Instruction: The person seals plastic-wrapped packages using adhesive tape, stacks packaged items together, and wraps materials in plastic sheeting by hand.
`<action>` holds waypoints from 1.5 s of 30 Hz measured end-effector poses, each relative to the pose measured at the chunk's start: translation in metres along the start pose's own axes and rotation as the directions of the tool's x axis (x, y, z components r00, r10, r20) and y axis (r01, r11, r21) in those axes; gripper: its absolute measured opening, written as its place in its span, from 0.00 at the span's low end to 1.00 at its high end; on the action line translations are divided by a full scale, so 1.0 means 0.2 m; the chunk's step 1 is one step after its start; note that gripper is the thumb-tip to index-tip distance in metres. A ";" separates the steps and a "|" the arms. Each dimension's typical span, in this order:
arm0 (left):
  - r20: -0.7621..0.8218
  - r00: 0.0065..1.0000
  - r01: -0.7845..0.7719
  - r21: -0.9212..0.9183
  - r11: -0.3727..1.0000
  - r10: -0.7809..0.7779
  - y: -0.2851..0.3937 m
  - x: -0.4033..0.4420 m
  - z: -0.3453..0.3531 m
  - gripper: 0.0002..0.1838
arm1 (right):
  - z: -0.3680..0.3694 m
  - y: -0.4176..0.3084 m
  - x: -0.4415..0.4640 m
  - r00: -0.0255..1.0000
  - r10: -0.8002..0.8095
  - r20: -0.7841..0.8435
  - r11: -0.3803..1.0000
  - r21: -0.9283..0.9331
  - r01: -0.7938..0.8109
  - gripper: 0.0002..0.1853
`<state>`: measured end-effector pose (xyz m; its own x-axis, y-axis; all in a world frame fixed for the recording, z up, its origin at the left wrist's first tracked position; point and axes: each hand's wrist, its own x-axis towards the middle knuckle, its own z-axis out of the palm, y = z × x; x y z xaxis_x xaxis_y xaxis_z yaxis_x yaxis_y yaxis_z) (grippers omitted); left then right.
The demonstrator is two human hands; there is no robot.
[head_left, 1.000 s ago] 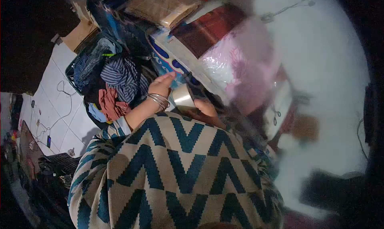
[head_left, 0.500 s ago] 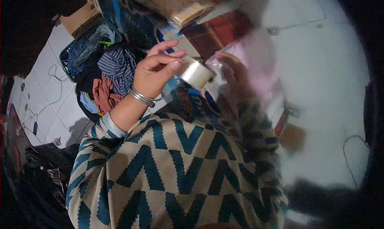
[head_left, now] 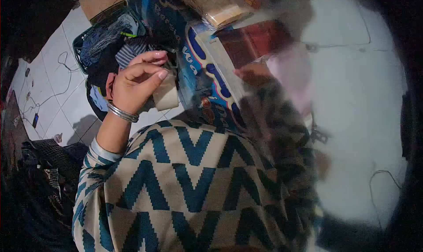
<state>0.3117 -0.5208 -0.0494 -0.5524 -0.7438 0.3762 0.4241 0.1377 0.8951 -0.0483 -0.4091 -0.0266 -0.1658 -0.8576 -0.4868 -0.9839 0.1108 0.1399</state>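
My left hand [head_left: 137, 81], with silver bangles at the wrist, pinches a roll of clear tape [head_left: 167, 96] by its upper edge. The roll hangs over the tiled floor, left of a blue printed surface with lettering [head_left: 190, 64]. My right hand [head_left: 255, 75] is dim and hazy in the picture, close to a dark red flat item [head_left: 253, 42] and a pale pink item [head_left: 288, 78]. Its fingers do not show clearly, nor does anything they may hold.
A green basket of clothes [head_left: 81, 53] stands on the white tiles to the left, beside a cardboard box [head_left: 103, 6]. A brown package in clear plastic [head_left: 216, 7] lies ahead. Cables [head_left: 66, 64] trail over the floor. Haze covers the right side.
My left hand has moved left with the tape roll, away from my right hand. The view has shifted slightly, and more of the blue printed surface shows.
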 end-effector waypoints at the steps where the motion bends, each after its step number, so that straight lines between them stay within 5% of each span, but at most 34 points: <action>1: 0.001 1.000 -0.001 0.001 1.000 0.001 0.02 0.00 0.00 0.05 | -0.07 -0.03 -0.03 0.998 0.047 0.051 0.999 -0.018 -0.046 0.23; 4: -0.041 0.998 0.053 -0.022 0.998 -0.054 0.05 0.01 0.02 0.05 | -0.14 -0.06 -0.11 0.945 -0.232 -0.231 0.963 0.082 0.257 0.22; 6: -0.055 0.995 0.080 0.012 0.997 -0.079 0.06 0.03 0.04 0.05 | 0.01 0.04 -0.08 0.845 0.068 -0.531 0.969 0.238 0.072 0.21; 7: -0.050 0.996 0.078 0.014 0.997 -0.077 0.06 0.04 0.05 0.05 | 0.10 0.05 -0.09 0.842 0.073 -0.534 0.968 0.241 0.069 0.21; 9: -0.044 0.992 0.121 0.010 0.993 -0.121 0.05 0.06 0.09 0.04 | 0.25 0.03 -0.16 0.804 -0.095 -0.588 0.989 -0.149 0.008 0.22; 13: -0.001 0.993 0.115 -0.074 0.991 -0.115 0.03 0.10 0.19 0.04 | 0.20 -0.17 -0.22 0.674 -0.075 -0.735 0.975 -0.196 -0.105 0.23; 14: -0.025 0.989 0.145 -0.092 0.985 -0.147 0.05 0.12 0.24 0.04 | 0.17 -0.24 -0.25 0.608 -0.005 -0.794 0.998 0.035 0.054 0.23; 15: -0.047 0.983 0.172 -0.108 0.979 -0.178 0.07 0.13 0.28 0.04 | 0.16 -0.30 -0.29 0.546 0.085 -0.834 0.942 0.246 0.229 0.23; 17: -0.003 0.993 0.118 -0.072 0.990 -0.119 0.01 0.15 0.41 0.05 | 0.23 -0.42 -0.45 0.791 0.255 -0.556 0.519 0.769 0.373 0.20; 18: -0.014 0.987 0.155 -0.114 0.981 -0.158 0.01 0.16 0.48 0.05 | 0.37 -0.44 -0.51 0.847 0.229 -0.480 0.302 0.862 0.407 0.20; 19: -0.025 0.979 0.194 -0.159 0.968 -0.201 0.03 0.17 0.53 0.05 | 0.50 -0.47 -0.54 0.894 0.176 -0.411 0.069 0.911 0.406 0.20; 20: -0.009 0.975 0.218 -0.146 0.965 -0.221 0.04 0.17 0.56 0.06 | 0.53 -0.50 -0.58 0.888 0.191 -0.418 0.065 0.908 0.414 0.20; 22: -0.001 0.976 0.212 -0.167 0.963 -0.216 -0.07 0.18 0.58 0.06 | 0.59 -0.58 -0.56 0.734 0.212 -0.645 -0.179 0.713 0.678 0.22; 23: -0.004 0.977 0.206 -0.192 0.959 -0.211 -0.10 0.18 0.60 0.07 | 0.59 -0.58 -0.58 0.732 0.224 -0.644 -0.180 0.711 0.680 0.22; 25: -0.003 0.977 0.210 -0.175 0.962 -0.214 -0.13 0.17 0.63 0.08 | 0.54 -0.59 -0.62 0.685 0.228 -0.692 0.310 0.718 0.623 0.26; 27: 0.018 0.967 0.253 -0.185 0.950 -0.254 -0.15 0.16 0.66 0.08 | 0.57 -0.64 -0.61 0.613 0.374 -0.696 0.281 0.715 0.640 0.30; 29: 0.044 0.941 0.335 -0.232 0.913 -0.334 -0.13 0.15 0.67 0.08 | 0.56 -0.65 -0.60 0.434 0.686 -0.585 0.201 0.725 0.659 0.32; 31: 0.051 0.990 0.136 -0.218 0.967 -0.128 -0.18 0.16 0.66 0.07 | 0.45 -0.64 -0.64 0.436 0.688 -0.580 0.220 0.740 0.636 0.38; 34: 0.055 0.974 0.227 -0.299 0.927 -0.221 -0.13 0.15 0.67 0.07 | 0.40 -0.64 -0.68 0.426 0.700 -0.574 0.189 0.723 0.664 0.42; 36: 0.079 0.966 0.258 -0.305 0.917 -0.245 -0.16 0.15 0.67 0.07 | 0.47 -0.61 -0.68 0.733 0.482 -0.480 0.167 0.871 0.461 0.35; 37: 0.097 0.960 0.280 -0.310 0.909 -0.263 -0.17 0.15 0.66 0.06 | 0.47 -0.61 -0.67 0.733 0.477 -0.485 0.177 0.870 0.461 0.35; 39: 0.065 0.936 0.348 -0.324 0.880 -0.346 -0.17 0.12 0.63 0.06 | 0.46 -0.66 -0.63 0.754 0.220 -0.619 0.370 0.768 0.523 0.20; 40: 0.039 0.901 0.420 -0.335 0.844 -0.432 -0.17 0.11 0.63 0.06 | 0.46 -0.69 -0.61 0.710 0.249 -0.658 0.351 0.745 0.567 0.13; 41: 0.026 0.902 0.412 -0.344 0.844 -0.430 -0.19 0.10 0.61 0.06 | 0.44 -0.68 -0.61 0.715 0.235 -0.658 0.355 0.743 0.567 0.13; 43: 0.071 0.801 0.582 -0.329 0.743 -0.595 -0.28 0.07 0.56 0.06 | 0.36 -0.67 -0.64 0.587 0.147 -0.796 0.625 0.535 0.568 0.12; 45: 0.079 0.769 0.618 -0.347 0.705 -0.635 -0.38 0.02 0.53 0.07 | 0.29 -0.70 -0.66 0.570 0.130 -0.811 0.643 0.507 0.574 0.11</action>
<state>0.2019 -0.4654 -0.0900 -0.7506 -0.6074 -0.2600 0.2067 -0.5896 0.7808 0.1079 -0.2827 -0.0331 -0.1691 -0.8819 0.4400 -0.7617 -0.1664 -0.6262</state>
